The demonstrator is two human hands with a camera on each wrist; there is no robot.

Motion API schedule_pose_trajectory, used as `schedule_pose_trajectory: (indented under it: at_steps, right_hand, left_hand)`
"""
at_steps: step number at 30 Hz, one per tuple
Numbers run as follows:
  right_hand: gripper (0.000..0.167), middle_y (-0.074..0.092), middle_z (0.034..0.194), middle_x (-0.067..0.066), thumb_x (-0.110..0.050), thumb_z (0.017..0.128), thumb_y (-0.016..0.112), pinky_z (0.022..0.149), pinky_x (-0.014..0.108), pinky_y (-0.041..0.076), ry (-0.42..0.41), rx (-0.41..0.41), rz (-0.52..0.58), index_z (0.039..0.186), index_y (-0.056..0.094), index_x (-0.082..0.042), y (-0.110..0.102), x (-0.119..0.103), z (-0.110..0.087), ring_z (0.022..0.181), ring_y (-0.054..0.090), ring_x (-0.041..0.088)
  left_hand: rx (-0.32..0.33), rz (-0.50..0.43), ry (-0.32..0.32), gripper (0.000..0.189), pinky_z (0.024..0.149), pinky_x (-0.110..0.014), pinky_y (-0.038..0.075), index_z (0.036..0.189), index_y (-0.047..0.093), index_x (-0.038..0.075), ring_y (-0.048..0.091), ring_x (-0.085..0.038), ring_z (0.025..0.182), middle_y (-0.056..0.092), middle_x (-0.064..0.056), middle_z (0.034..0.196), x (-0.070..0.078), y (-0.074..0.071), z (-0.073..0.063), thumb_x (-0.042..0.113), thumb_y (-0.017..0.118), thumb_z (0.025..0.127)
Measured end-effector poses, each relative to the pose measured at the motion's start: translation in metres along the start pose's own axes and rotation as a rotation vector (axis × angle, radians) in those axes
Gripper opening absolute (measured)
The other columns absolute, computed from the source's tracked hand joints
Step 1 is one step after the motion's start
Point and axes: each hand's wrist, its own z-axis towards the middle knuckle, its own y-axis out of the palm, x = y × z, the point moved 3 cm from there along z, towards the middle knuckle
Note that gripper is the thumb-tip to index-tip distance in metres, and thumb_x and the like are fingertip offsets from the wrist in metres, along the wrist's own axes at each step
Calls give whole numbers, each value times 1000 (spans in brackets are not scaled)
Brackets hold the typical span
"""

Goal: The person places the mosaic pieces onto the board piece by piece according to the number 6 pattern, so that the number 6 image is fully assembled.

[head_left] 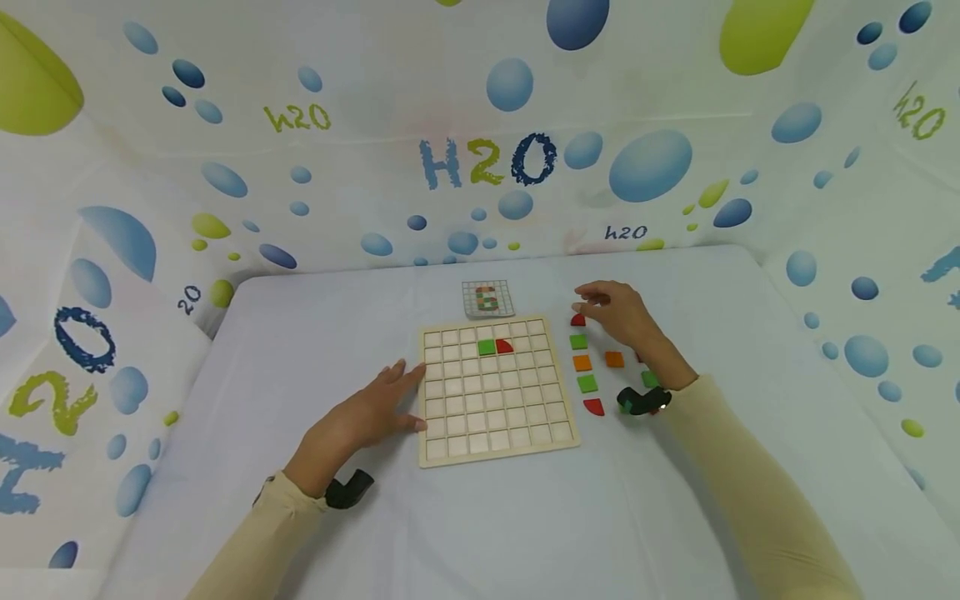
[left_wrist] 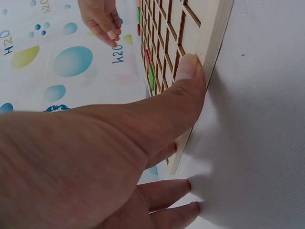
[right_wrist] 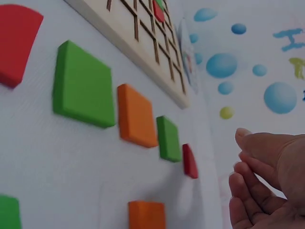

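Note:
A wooden grid board [head_left: 498, 459] lies flat on the white cloth, with a green square [head_left: 487, 347] and a red quarter-round piece [head_left: 505, 346] side by side in its upper cells. My left hand [head_left: 366, 414] rests at the board's left edge; in the left wrist view its thumb [left_wrist: 188, 71] lies on the rim. Beyond the board's right side, my right hand [head_left: 617, 315] hovers over the far red piece [head_left: 578, 321] of a column. Its fingers are loosely bent, and in the right wrist view nothing shows between them. Its fingertips appear apart from that red piece [right_wrist: 190, 162].
Down the column lie a green square [head_left: 578, 342], an orange square [head_left: 582, 362], another green square [head_left: 587, 383] and a red quarter-round [head_left: 593, 407]. A second column, partly hidden by my right wrist, includes an orange square [head_left: 614, 359]. A patterned grid card [head_left: 487, 298] lies behind the board.

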Motion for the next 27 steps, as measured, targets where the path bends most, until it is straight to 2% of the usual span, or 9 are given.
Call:
schedule_pose_trajectory:
  at_steps: [5,11,18,27]
  right_hand:
    - [45,64,141,21,-26,105,68,111,53,50,75,-35,12,143,63,-3,5,13,2,128,57,37]
    - [46,65,139,21,-24,104,70,112,50,49,115,-50,-7,143,62,-1,11,20,1,126,58,35]
    - [42,62,138,23,-19,103,70,114,49,47,84,-23,-58,140,63,1,17,24,2,126,58,37]
    - [38,59,138,21,-20,105,67,115,50,47,100,-22,-95,139,64,-3,24,27,2,126,56,36]
  left_hand:
    - [5,4,1,94,123,-68,26,169,24,13,11,-48,161,13,-26,174,-4,1,2,37,77,96]
    - [10,-4,12,95,123,-69,26,169,25,12,12,-49,160,14,-27,174,-4,2,3,38,79,94]
    - [12,11,11,94,123,-68,26,169,24,12,11,-49,160,13,-26,174,-4,2,4,37,78,95]
    - [11,4,4,94,124,-68,25,169,24,12,11,-50,160,12,-27,174,-3,3,3,36,78,96]
